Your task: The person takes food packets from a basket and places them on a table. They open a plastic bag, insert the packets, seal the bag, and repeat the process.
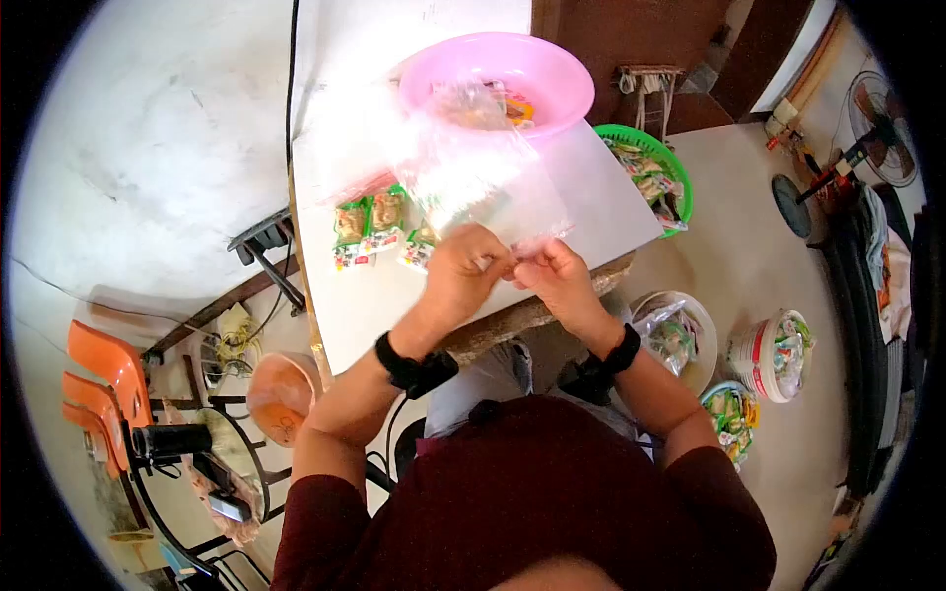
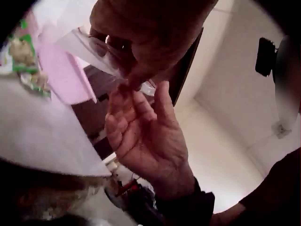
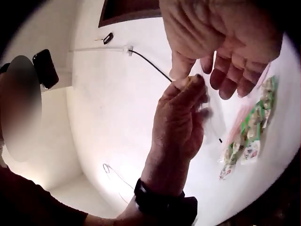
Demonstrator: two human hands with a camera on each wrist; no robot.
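A clear plastic bag [image 1: 532, 197] lies across the table in front of the pink basin, its near edge at my fingertips. My left hand [image 1: 458, 281] pinches that edge with thumb and forefinger. Close beside it, my right hand [image 1: 560, 284] pinches the same edge, and the fingertips of both hands meet. In the left wrist view a strip of the bag [image 2: 96, 54] runs up from between the hands. Left of the bag, small green-and-clear snack packets [image 1: 386, 209] lie on the white table [image 1: 345, 310], one partly behind my left hand.
The pink basin [image 1: 567, 74] at the table's back holds some packets. On the floor to the right stand a green basket [image 1: 687, 202] of packets, white buckets [image 1: 757, 364] and a fan [image 1: 877, 123]. Orange chairs [image 1: 108, 364] and a brownish bucket [image 1: 281, 394] are at the left.
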